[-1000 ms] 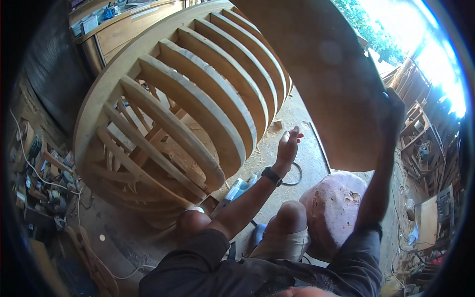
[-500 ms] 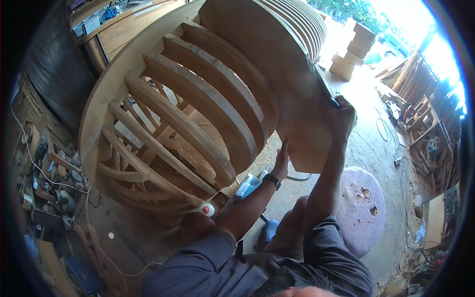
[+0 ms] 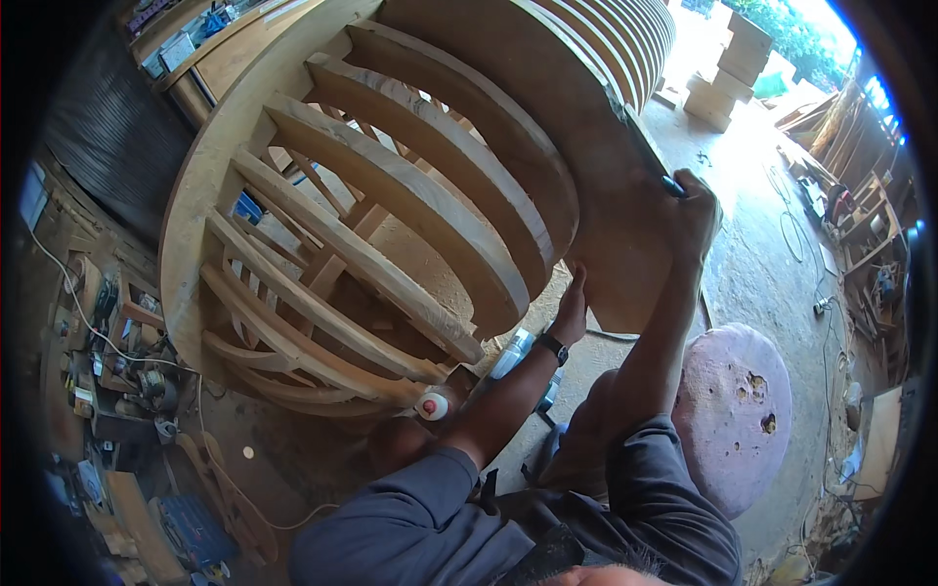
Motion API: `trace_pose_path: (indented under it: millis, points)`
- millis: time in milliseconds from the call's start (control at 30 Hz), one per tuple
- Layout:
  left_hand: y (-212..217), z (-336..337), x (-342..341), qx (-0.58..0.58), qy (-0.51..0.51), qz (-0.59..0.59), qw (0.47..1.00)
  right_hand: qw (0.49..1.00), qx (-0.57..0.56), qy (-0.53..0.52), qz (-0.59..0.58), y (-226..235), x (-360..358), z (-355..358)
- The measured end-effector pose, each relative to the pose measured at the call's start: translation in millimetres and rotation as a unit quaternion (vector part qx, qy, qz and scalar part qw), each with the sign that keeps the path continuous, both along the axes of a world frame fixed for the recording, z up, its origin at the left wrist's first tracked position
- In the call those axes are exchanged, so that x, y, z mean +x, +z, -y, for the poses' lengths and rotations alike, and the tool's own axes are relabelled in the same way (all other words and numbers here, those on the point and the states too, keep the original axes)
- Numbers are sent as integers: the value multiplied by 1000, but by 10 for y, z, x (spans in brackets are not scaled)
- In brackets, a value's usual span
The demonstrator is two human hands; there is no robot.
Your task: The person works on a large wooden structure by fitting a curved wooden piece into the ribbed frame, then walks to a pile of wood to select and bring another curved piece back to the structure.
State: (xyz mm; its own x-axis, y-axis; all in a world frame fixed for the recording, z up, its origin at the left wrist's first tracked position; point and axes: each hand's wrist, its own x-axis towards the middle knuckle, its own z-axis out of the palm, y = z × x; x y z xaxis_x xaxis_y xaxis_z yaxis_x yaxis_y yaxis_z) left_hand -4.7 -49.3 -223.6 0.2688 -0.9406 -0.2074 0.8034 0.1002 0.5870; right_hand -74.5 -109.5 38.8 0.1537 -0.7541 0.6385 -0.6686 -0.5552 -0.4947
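Board (image 3: pixel 620 230) is apparently being steadied beside ribs (image 3: pixel 420 200): right hand (image 3: pixel 698 215) curls fingers round its edge; left hand (image 3: pixel 571 309) lies flat, fingers together; shifting it calls for both.

A ribbed wooden frame (image 3: pixel 420 203) and piled timber (image 3: pixel 842 132) show a woodworking workshop.

Sawdust (image 3: pixel 420 256) and cable (image 3: pixel 283 528) litter the floor (image 3: pixel 745 278).
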Motion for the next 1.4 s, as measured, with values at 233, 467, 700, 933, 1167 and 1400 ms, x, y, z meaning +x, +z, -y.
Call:
trace_pose_path:
  millis: [233, 467, 700, 933, 1167, 1400]
  points:
    - [-274, 10, 132, 1, 16, -3, 1000, 997, 76, 21, 26, -215, 54, 7]
    - [-326, 20, 189, 30, 44, -8, 999, 996, 71, 41, 32, -411, 116, 21]
    - [-487, 78, 197, 94, 78, -36, 992, 993, 70, 87, 42, -403, 318, -117]
    - [-608, 57, 238, 69, 60, 18, 996, 995, 52, 82, 39, -438, 367, -106]
    - [-656, 85, 271, 20, 107, 44, 993, 982, 157, 76, 77, -391, 301, -154]
    - [-661, 125, 199, -9, 66, 13, 998, 992, 88, 58, 70, -529, 197, -36]
